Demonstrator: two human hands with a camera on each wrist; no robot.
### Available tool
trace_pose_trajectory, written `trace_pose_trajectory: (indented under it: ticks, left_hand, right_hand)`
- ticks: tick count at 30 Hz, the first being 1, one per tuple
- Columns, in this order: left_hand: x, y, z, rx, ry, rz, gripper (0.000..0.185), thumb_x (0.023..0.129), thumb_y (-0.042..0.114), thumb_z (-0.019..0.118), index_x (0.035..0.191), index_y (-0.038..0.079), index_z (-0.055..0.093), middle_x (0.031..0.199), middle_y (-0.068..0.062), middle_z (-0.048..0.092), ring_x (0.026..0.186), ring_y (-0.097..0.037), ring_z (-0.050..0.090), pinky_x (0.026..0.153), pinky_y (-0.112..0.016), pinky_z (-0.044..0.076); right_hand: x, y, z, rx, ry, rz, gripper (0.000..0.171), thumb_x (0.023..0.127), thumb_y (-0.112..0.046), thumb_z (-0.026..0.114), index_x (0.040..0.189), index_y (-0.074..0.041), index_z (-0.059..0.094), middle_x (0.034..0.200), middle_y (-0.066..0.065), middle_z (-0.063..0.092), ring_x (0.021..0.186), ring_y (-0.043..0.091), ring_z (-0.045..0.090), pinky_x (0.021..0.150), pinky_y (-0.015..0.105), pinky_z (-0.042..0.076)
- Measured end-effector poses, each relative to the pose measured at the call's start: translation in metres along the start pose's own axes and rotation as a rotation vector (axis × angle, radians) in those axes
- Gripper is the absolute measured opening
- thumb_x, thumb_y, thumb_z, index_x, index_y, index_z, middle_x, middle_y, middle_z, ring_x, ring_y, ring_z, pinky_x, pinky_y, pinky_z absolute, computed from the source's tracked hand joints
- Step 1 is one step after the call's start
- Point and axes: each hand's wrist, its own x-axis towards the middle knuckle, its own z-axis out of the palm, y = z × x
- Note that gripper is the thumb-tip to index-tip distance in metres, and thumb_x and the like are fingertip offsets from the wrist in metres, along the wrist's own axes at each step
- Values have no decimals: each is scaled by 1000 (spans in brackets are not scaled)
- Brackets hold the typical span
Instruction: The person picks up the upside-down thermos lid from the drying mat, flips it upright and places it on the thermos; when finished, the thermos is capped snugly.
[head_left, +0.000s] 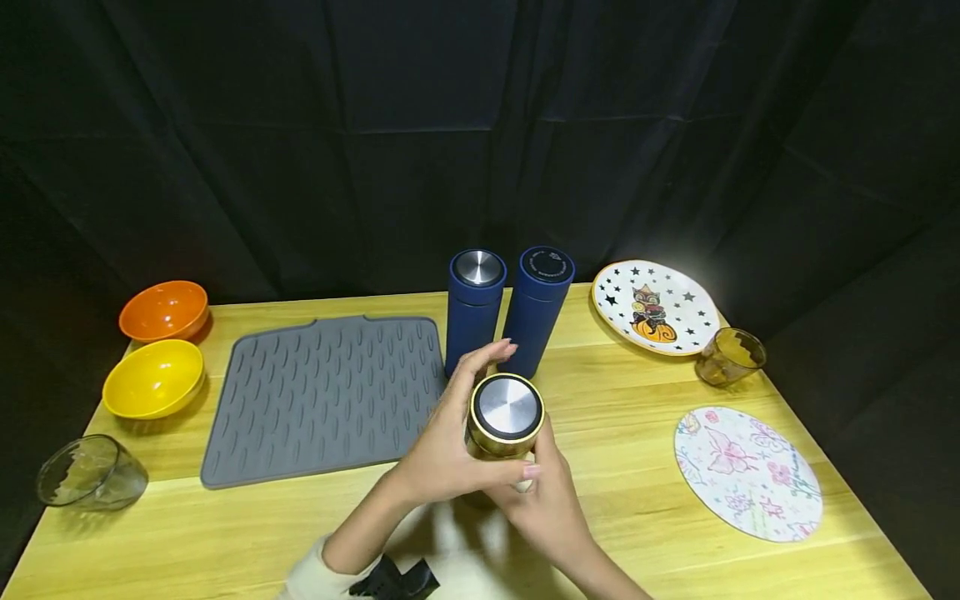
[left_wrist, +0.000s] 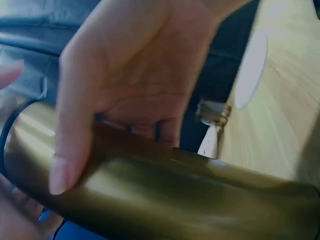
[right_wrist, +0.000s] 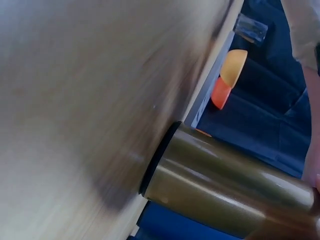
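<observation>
A gold thermos bottle point(head_left: 504, 447) with a steel-topped lid point(head_left: 509, 406) stands upright between both hands. My left hand point(head_left: 450, 450) curves round its upper end, thumb in front and fingers behind. Lower down, my right hand point(head_left: 546, 504) grips the body from the right; its thumb point(left_wrist: 70, 150) lies along the gold side in the left wrist view. The black base of the thermos point(right_wrist: 160, 160) is close over the wooden table in the right wrist view. Two dark blue bottles point(head_left: 474, 317) stand just behind, one with a steel top and one with a black top.
Left of the hands lies a grey drying mat point(head_left: 330, 392), with an orange bowl point(head_left: 163, 312), a yellow bowl point(head_left: 153, 379) and a clear glass point(head_left: 93, 475) beyond it. To the right are a cat-patterned plate point(head_left: 690, 308), an amber glass point(head_left: 729, 358) and a round butterfly-patterned mat point(head_left: 750, 475).
</observation>
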Motion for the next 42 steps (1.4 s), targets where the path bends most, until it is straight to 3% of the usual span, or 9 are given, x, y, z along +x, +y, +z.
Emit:
trace_pose_trajectory:
  ticks: [3, 7, 13, 18, 23, 29, 33, 39, 42]
  left_hand:
    - [-2, -1, 1, 19, 40, -37, 89, 68, 15, 88, 144, 17, 40, 139, -3, 53, 127, -18, 52, 107, -37, 40]
    - [-3, -3, -1, -152, -34, 17, 84, 73, 7, 72, 147, 9, 32, 146, -16, 48, 135, -26, 46, 114, -42, 33]
    - [-5, -3, 6, 0, 36, -42, 81, 71, 16, 84, 140, 16, 42, 137, -9, 54, 123, -18, 53, 105, -38, 41]
    - [-4, -5, 4, -157, -11, -7, 74, 73, 6, 76, 139, 7, 43, 145, -12, 51, 134, -26, 47, 113, -45, 33]
    - [-4, -3, 5, 37, 44, -42, 76, 67, 15, 89, 132, 16, 51, 130, 1, 60, 120, -17, 56, 102, -40, 44]
    - [-3, -4, 2, -13, -6, -21, 86, 68, 14, 85, 143, 14, 43, 145, -5, 47, 132, -23, 45, 110, -46, 36]
    - [-5, -2, 10, 224, 122, 17, 92, 62, 23, 92, 138, 13, 41, 138, -3, 49, 126, -19, 49, 105, -41, 42]
    - [-4, -5, 1, -120, -27, 43, 85, 72, 7, 71, 146, 7, 30, 144, -15, 50, 134, -26, 47, 114, -42, 32]
    - [-4, -5, 1, -46, -8, -27, 81, 74, 14, 79, 143, 12, 38, 142, -6, 52, 131, -22, 49, 111, -44, 35]
  right_hand:
    - [0, 1, 0, -4, 8, -5, 87, 71, -2, 84, 145, -14, 41, 136, 8, 59, 124, 20, 56, 103, 41, 47]
    - [-1, 2, -1, -12, 7, 9, 82, 74, -10, 84, 144, -17, 42, 134, 5, 60, 121, 18, 56, 102, 39, 46]
    - [-1, 3, -1, -10, 0, 1, 83, 72, -6, 84, 144, -14, 41, 134, 7, 60, 121, 20, 57, 100, 44, 48]
    - [-2, 2, 0, 3, 0, 45, 83, 74, -8, 84, 145, -16, 40, 135, 7, 60, 122, 20, 56, 102, 42, 47]
    - [-2, 1, 1, -3, 2, 27, 85, 70, -1, 84, 143, -14, 42, 134, 6, 60, 123, 21, 56, 103, 44, 47]
    - [-1, 1, 1, -22, 4, 5, 84, 69, 1, 81, 142, -13, 42, 132, 8, 61, 119, 20, 58, 100, 41, 49]
    - [0, 2, 0, -21, 9, -37, 83, 67, 5, 80, 140, -10, 43, 131, 9, 62, 120, 20, 58, 100, 41, 49]
    - [-1, 2, 0, -10, -1, 16, 84, 74, -7, 83, 145, -16, 40, 138, 7, 58, 125, 20, 54, 103, 47, 45]
    - [-1, 2, 1, -5, -2, 1, 85, 73, -4, 83, 145, -15, 39, 137, 7, 58, 124, 20, 55, 103, 45, 46]
